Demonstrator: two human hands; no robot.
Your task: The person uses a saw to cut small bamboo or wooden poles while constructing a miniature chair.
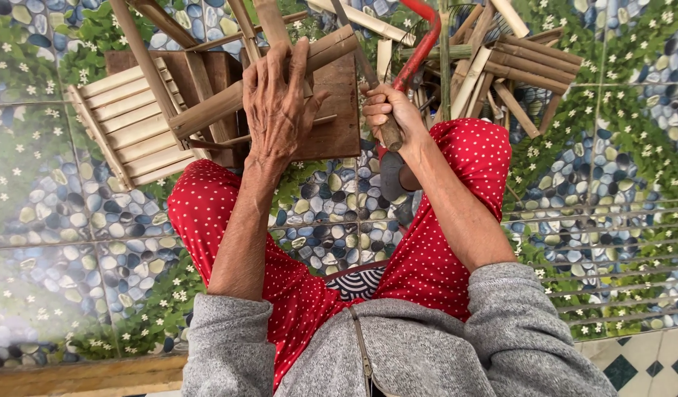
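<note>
Head view: one person is sitting over a pebble-and-flower patterned tile floor point(59, 213), both knees in red dotted trousers.
Left hand point(276, 103): one, lying palm-down with fingers spread, pressing on one thick bamboo stick point(206, 110) that is resting slantwise across one dark wooden block point(339, 110).
Right hand point(390, 110): one, fingers closing tightly round the wooden handle of one red-framed saw point(420, 51), just beside the block's right edge.
Saw frame: rising up and away from the fist toward the top edge; whether its blade is touching the stick I cannot tell.
Slatted bamboo panels: two, one pale panel point(126, 125) lying left of the block, one darker panel point(533, 62) lying upper right.
Loose bamboo sticks point(464, 73): many, piling between the saw and the darker panel; too tangled to count.
</note>
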